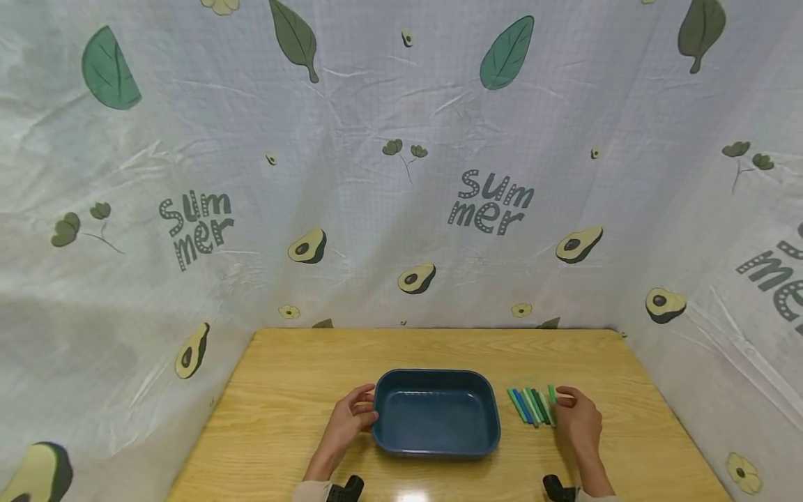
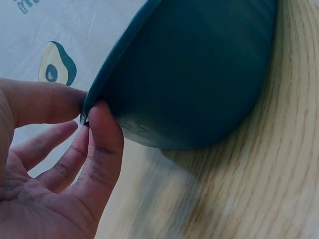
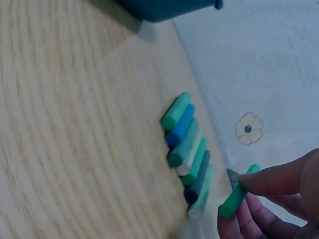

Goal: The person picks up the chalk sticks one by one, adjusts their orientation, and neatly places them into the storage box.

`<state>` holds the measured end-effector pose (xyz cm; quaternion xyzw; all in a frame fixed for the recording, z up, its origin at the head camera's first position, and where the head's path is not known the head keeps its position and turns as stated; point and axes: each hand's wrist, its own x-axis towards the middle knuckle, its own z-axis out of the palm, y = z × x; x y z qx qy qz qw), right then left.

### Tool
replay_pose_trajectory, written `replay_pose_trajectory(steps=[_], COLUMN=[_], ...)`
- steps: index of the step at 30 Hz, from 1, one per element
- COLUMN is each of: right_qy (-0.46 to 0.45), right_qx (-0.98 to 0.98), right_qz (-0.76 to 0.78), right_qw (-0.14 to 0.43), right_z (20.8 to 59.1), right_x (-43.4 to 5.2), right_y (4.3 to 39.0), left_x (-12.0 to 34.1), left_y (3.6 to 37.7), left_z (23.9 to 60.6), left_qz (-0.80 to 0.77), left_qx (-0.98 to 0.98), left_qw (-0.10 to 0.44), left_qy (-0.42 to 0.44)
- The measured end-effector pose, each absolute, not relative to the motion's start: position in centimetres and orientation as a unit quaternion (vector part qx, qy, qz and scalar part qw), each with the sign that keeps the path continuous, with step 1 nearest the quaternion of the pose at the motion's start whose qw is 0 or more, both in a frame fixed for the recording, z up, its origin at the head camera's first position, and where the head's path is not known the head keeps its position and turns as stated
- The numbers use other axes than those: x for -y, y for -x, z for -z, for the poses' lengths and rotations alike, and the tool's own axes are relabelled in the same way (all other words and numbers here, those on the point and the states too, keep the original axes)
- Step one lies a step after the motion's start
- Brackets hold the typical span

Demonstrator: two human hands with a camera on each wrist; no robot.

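Observation:
A dark blue rectangular tray [image 1: 389, 446] stands on the wooden table [image 1: 282, 390]. My left hand [image 1: 348, 422] pinches the tray's left rim [image 2: 94, 99] between thumb and fingers. Right of the tray lies a row of several green and blue sticks [image 1: 530, 406], side by side. My right hand [image 1: 578, 418] pinches one green stick [image 3: 237, 195] at the right end of that row, lifted slightly off the table. The other sticks [image 3: 188, 149] lie untouched in the right wrist view.
A white cloth printed with avocados, leaves and the word summer [image 1: 492, 202] hangs round the table on three sides. Bare wood shows behind the tray and to its left. Two black wrist mounts [image 1: 345, 489] sit at the near edge.

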<state>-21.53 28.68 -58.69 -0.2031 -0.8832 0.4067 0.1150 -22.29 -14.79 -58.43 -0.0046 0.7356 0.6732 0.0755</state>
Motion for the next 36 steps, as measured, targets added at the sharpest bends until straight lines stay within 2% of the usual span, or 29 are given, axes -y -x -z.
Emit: replay_pose_trajectory(steps=[13,26,36], right_qy=[0.164,0.075,0.056], right_qx=[0.721,0.659,0.653], right_qz=[-0.674,-0.744,-0.746], right_qw=[-0.015,-0.077,-0.118], right_z=[55.9,53.5,52.5], right_x=[-29.1,-26.9,-24.1], right_y=[21.6,22.6,23.5], left_x=[14.4,14.4,14.3], left_y=[22.0,22.0,21.9], left_z=[58.5,58.2,58.5], left_qz=[-0.680,-0.686,-0.680], left_qx=[-0.729,-0.724,-0.729], left_qw=[0.078,0.074,0.074], left_qy=[0.013,0.017,0.019])
